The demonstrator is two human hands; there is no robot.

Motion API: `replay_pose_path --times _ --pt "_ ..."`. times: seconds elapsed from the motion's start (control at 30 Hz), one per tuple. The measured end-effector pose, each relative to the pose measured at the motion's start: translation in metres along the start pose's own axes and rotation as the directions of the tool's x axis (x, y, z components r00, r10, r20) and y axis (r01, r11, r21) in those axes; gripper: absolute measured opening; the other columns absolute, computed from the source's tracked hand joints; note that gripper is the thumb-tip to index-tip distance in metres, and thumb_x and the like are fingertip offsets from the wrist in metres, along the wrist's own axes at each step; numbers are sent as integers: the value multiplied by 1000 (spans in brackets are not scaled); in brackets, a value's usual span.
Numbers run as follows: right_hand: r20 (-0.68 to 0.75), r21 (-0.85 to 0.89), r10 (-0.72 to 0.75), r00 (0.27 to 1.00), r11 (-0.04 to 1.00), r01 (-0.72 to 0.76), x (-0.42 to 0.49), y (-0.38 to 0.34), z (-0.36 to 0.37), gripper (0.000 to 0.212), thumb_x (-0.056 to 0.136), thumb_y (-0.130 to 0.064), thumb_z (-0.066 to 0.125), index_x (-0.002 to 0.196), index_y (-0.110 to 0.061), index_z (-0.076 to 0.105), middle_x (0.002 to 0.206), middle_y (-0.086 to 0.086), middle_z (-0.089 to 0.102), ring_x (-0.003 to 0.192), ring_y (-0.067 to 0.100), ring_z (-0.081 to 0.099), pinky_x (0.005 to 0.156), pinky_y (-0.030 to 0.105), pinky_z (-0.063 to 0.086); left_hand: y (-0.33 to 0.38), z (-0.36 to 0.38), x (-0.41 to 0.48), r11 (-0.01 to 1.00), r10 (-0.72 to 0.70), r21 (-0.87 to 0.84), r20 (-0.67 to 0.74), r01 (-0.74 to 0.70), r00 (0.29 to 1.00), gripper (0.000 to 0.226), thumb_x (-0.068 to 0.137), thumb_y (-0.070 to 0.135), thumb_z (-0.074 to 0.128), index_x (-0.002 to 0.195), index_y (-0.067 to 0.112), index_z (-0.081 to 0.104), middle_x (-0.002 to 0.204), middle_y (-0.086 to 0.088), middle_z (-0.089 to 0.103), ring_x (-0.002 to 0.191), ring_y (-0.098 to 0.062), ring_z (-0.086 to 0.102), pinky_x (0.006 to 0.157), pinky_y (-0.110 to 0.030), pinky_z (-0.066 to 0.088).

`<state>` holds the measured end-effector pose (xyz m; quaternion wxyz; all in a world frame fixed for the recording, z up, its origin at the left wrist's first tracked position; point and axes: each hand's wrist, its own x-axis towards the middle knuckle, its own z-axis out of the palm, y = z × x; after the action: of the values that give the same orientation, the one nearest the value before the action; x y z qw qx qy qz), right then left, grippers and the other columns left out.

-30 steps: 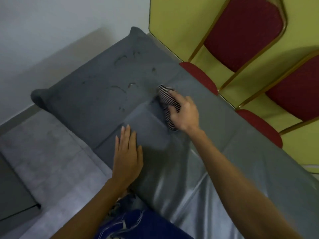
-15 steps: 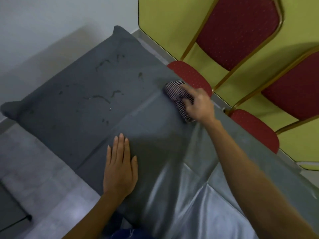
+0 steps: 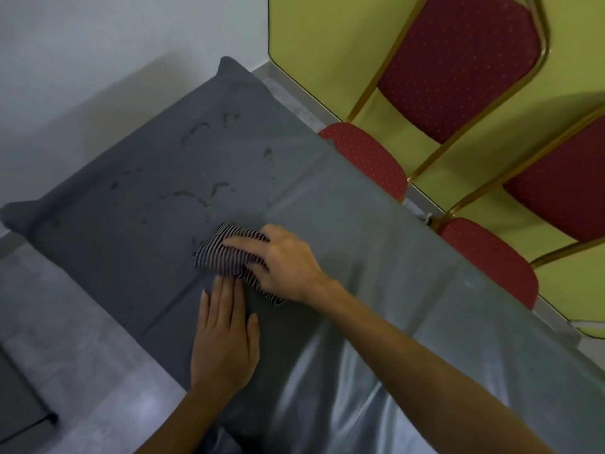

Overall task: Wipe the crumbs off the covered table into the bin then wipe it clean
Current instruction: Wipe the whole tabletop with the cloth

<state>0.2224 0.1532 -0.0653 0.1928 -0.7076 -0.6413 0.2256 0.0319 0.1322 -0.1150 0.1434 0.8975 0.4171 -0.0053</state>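
A grey plastic cover (image 3: 376, 231) lies over the table, shiny near me and dull at the far end. Dark wet streaks and specks (image 3: 196, 191) mark its far half. My right hand (image 3: 284, 260) presses a bunched black-and-white striped cloth (image 3: 226, 253) onto the middle of the cover. Just below the cloth, my left hand (image 3: 226, 335) lies flat on the cover with fingers together, near the table's left edge. No bin shows in the frame.
Two red padded chairs with gold frames (image 3: 458, 67) (image 3: 491, 257) stand along the table's right side against a yellow-green wall. Pale grey floor (image 3: 65, 322) lies to the left, with a dark flat object (image 3: 19, 404) at the bottom left corner.
My right hand has dragged the striped cloth from the table's right edge back toward the middle, close to my left hand. The left hand has stayed flat on the cover.
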Motion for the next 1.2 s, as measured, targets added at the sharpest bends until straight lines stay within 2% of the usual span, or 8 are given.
replay_pose_path --times 0.13,0.33,0.53,0.63,0.83,0.93,1.07,1.2 --pt "-170 1 232 958 972 -235 22 59 -25 59 89 -27 63 143 -45 47 117 10 60 112 32 59 96 38 51 0 -4 0 998 13 -60 -18 -14 1000 63 101 33 32 153 0 20 164 -14 10 153 -26 4 123 -47 8" --pt "-380 205 580 720 812 -546 43 105 -66 58 91 -26 65 145 -38 47 140 10 57 127 31 54 107 37 42 -9 -23 -13 995 -15 -93 28 17 1000 64 103 35 34 154 2 18 164 -13 7 153 -25 2 122 -48 12" --pt "-260 320 337 905 914 -249 20 -44 -5 59 84 -18 74 139 -30 57 135 -2 63 123 18 59 107 23 40 -86 -48 -70 926 -305 -247 -42 286 952 77 98 48 37 156 5 9 165 -9 1 152 -20 -4 124 -46 3" --pt "-62 295 155 986 947 -130 8 -122 65 63 87 -23 72 144 -36 50 131 6 61 117 26 59 103 35 49 -123 -52 -68 885 -375 -278 48 373 926 97 86 70 27 156 10 -2 163 -5 -10 151 -18 -11 123 -41 -4" --pt "-20 101 51 998 994 -49 6 -126 91 61 88 -26 67 143 -42 48 112 8 55 98 30 58 79 43 56 -138 -46 -68 884 -336 -324 63 337 940 104 82 79 29 157 15 -4 161 2 -16 150 -14 -16 122 -43 -7" --pt "-126 -12 199 972 979 -202 21 -86 64 65 86 -28 70 143 -47 45 112 11 57 103 34 61 84 40 54 -135 -44 -68 863 -350 -362 77 353 934 107 83 80 33 155 15 -12 161 0 -22 149 -13 -19 120 -42 -13" --pt "-255 100 472 844 881 -462 40 -79 45 62 89 -26 68 144 -41 46 116 17 57 107 39 59 89 43 50 -139 -44 -65 863 -337 -374 75 340 938 111 82 81 34 154 12 -15 162 -3 -22 150 -17 -19 120 -46 -11" --pt "-223 123 270 937 961 -247 32 -135 76 63 88 -23 70 145 -36 46 125 13 60 111 30 58 93 33 48 -140 -43 -64 890 -282 -370 12 266 959 106 83 76 35 156 9 -3 164 -4 -13 152 -19 -13 119 -44 -10"
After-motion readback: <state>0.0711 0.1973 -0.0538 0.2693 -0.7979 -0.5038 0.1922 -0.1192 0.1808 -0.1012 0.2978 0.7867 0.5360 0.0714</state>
